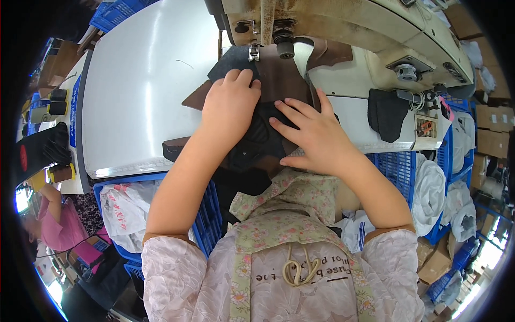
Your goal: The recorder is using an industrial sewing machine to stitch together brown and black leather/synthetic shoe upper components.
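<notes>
On the white sewing table lies a dark brown leather-like piece joined or overlapped with black panels, part of it under the presser foot of a sewing machine. My left hand has its fingers curled and pressed together on a black leather-like panel just below the foot. My right hand is spread out, its fingers resting on the brown and black material to the right. The material's black lower end hangs over the table's front edge in front of the apron.
A black cut piece lies on the table at the right, beside a coiled cable. Blue crates with white bags stand below the table on both sides. Thread spools sit at the left. Another person in pink is at far left.
</notes>
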A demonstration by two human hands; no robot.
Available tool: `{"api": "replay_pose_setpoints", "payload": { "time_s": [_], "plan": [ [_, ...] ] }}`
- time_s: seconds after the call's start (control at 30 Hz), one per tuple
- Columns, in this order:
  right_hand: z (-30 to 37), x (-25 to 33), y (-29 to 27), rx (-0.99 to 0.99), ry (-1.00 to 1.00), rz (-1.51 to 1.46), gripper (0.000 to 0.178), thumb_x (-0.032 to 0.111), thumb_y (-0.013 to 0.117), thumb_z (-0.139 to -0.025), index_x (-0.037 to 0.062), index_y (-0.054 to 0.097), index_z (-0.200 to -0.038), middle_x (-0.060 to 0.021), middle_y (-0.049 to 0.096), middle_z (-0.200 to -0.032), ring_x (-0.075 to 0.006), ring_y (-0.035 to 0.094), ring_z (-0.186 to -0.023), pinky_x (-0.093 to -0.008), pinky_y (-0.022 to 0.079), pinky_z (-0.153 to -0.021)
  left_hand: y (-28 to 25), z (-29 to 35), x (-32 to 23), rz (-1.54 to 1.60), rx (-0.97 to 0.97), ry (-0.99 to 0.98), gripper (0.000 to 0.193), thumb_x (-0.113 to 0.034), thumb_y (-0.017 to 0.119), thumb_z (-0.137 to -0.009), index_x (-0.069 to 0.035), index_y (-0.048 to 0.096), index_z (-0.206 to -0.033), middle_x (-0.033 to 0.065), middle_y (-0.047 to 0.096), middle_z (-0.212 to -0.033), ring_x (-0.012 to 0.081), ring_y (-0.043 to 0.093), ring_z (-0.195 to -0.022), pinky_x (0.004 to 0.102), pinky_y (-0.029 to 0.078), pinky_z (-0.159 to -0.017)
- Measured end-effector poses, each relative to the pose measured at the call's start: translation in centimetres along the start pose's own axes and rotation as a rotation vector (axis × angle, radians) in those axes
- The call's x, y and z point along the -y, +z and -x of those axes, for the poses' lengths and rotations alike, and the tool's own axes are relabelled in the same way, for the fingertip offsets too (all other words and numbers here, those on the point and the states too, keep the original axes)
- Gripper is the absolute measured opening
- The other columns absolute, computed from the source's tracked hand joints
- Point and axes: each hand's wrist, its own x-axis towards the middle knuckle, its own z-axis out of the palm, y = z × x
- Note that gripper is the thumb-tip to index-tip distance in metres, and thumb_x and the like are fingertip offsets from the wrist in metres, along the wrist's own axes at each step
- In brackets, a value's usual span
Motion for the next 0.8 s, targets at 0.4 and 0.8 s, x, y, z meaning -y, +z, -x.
{"api": "replay_pose_setpoints", "payload": {
  "time_s": [0.4, 0.8],
  "plan": [
    [-1.6, 1.1, 1.7, -0.096, 0.075, 0.002, 0.076, 0.044, 0.082, -0.065, 0.0157, 0.059, -0.132, -0.0123, 0.051, -0.141, -0.0260, 0.044, -0.132, -0.0688, 0.022, -0.109, 0.5, -1.4, 2.8, -0.013, 0.010, 0.080, 0.030, -0.002, 0.060, -0.077, -0.008, 0.071, -0.104, 0.0053, 0.064, -0.091, 0.0257, 0.065, -0.090, 0.0383, 0.053, -0.074],
    [-3.3, 2.0, 2.3, -0.188, 0.140, -0.041, 0.073, 0.040, 0.084, -0.062, 0.0121, 0.063, -0.126, -0.0143, 0.053, -0.137, -0.0277, 0.046, -0.129, -0.0680, 0.023, -0.108, 0.5, -2.4, 4.7, -0.085, -0.100, 0.152, 0.014, -0.010, 0.062, -0.086, -0.012, 0.075, -0.092, 0.0016, 0.064, -0.088, 0.0230, 0.063, -0.086, 0.0368, 0.051, -0.074]
  ]
}}
